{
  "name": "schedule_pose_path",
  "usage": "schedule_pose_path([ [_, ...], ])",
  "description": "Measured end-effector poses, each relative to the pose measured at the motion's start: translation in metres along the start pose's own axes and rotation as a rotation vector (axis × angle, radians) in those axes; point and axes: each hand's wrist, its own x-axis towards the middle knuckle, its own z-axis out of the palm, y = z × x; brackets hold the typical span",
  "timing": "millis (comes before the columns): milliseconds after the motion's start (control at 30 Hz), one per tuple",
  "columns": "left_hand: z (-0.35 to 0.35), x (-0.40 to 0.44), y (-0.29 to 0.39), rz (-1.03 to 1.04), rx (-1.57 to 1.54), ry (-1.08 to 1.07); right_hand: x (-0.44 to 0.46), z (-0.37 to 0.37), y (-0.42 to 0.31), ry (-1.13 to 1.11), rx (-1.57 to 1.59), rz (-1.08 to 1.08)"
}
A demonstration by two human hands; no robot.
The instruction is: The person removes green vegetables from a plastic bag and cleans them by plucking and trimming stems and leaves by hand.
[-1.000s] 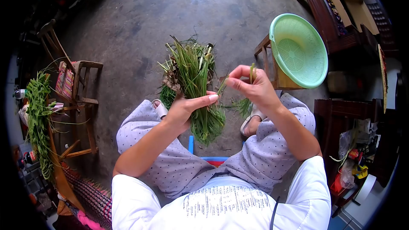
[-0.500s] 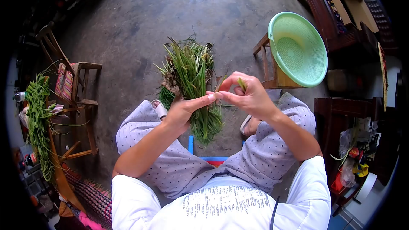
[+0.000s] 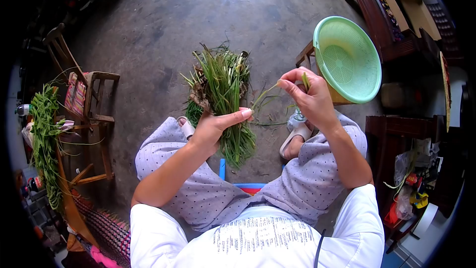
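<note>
- Now your left hand (image 3: 213,126) clamps 1 bundle of greens (image 3: 224,87) before your knees.
- Your right hand (image 3: 315,101) pinches 1 strand (image 3: 264,95).
- 1 green basket (image 3: 342,62) sits rightward.
- Your 2 hands, close together 0.5 s ago, are apart.

A person's left hand (image 3: 214,126) curls closed, thumb extended toward the right hand (image 3: 313,98), which sits apart and farther forward, thumb and forefinger pinched; bare forearms (image 3: 174,172) angle inward behind both hands.
</note>
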Motion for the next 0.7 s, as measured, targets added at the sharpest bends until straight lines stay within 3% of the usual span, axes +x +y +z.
schedule_pose_path([
  [100, 0.0, 0.0, 0.002, -0.087, -0.078, -0.016, -0.002, 0.002, -0.009, 0.038, -0.187, -0.145],
  [233, 0.001, 0.0, 0.002, -0.113, -0.117, -0.006, -0.01, 0.018, -0.008, -0.146, 0.011, 0.018],
  [300, 0.001, 0.002, 0.001, -0.126, -0.13, -0.077, -0.01, 0.028, -0.001, -0.259, 0.322, 0.201],
  [433, 0.0, 0.006, -0.006, -0.013, -0.06, -0.119, -0.012, 0.037, 0.002, -0.248, 0.597, 0.24],
  [500, 0.0, 0.007, -0.009, 0.123, 0.014, -0.089, -0.013, 0.04, 0.005, -0.244, 0.616, 0.213],
  [700, 0.001, 0.001, 0.0, -0.005, -0.008, -0.077, -0.012, 0.034, 0.004, -0.246, 0.516, 0.194],
])
